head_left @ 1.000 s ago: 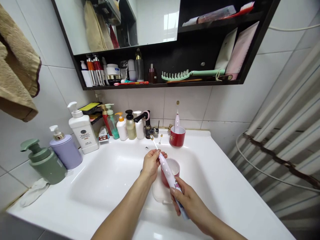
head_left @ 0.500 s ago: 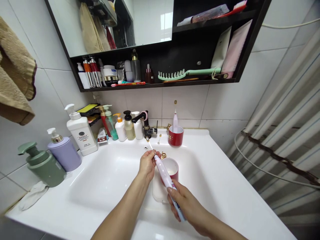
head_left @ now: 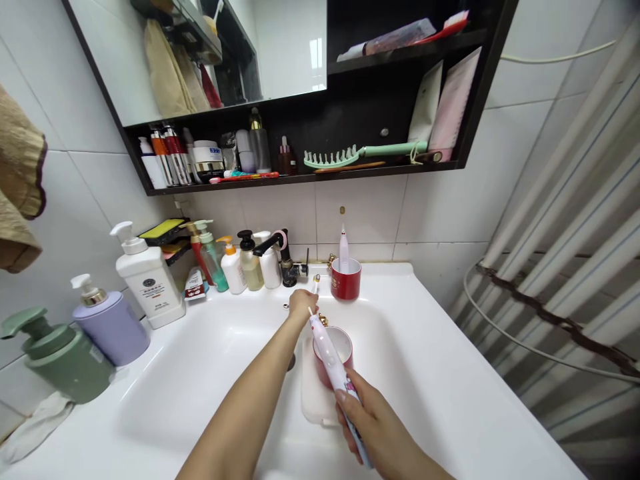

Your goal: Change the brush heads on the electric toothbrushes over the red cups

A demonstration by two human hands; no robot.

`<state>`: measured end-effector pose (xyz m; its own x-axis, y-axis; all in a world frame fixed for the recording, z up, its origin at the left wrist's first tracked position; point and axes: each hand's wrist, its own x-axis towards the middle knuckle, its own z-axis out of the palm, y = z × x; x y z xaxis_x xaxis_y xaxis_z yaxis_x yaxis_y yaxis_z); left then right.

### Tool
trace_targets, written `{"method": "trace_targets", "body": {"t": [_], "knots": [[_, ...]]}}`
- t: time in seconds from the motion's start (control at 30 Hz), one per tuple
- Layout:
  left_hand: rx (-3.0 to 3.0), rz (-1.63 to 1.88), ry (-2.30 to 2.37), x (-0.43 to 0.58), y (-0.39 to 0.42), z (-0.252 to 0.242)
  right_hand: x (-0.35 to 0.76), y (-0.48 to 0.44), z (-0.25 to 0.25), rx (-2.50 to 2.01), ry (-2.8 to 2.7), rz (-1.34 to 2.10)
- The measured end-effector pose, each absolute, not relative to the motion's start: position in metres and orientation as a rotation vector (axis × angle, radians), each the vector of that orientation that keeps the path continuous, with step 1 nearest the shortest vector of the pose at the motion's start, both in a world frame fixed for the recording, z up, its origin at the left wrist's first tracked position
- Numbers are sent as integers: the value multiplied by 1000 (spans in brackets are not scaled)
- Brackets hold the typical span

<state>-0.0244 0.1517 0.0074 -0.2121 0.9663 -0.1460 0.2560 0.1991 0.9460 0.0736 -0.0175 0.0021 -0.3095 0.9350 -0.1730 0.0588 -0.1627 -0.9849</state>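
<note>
My right hand [head_left: 367, 417] is wrapped round the lower part of a pale pink electric toothbrush handle [head_left: 327, 350], which slants up to the left over the sink. A thin bare shaft shows at its top, with no brush head on it. My left hand [head_left: 303, 305] reaches to the sink's back ledge, fingers closed at the lower end of a small white toothbrush head [head_left: 317, 283]. Its fingertips are partly hidden. A red cup [head_left: 325, 367] stands on a whitish tray [head_left: 313, 400] in the basin, behind the handle.
A second red cup [head_left: 346, 283] holding another electric toothbrush [head_left: 343, 250] stands on the back ledge, right of the black faucet [head_left: 287, 263]. Pump bottles [head_left: 150, 283] line the left side. Overhead hangs a dark cabinet [head_left: 310, 181] with a green hairbrush [head_left: 370, 153].
My left hand has moved from the top of the toothbrush handle to the back ledge. The brush head has come off the handle, leaving its shaft bare. The view has shifted slightly.
</note>
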Motion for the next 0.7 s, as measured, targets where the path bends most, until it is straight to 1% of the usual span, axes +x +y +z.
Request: {"method": "trace_targets", "body": {"t": [0.17,0.37,0.53,0.7], "knots": [[1477,937,1873,-11,185,10,75,-12,-3,-1194,-1400,1511],[1671,855,2011,-17,193,7,77,-9,-10,-1160,-1364,1529],[1589,778,2002,-23,195,-1,78,-8,-9,-1156,-1343,1532],[1383,835,1869,-30,186,4,80,-9,-3,-1151,-1340,1522]]}}
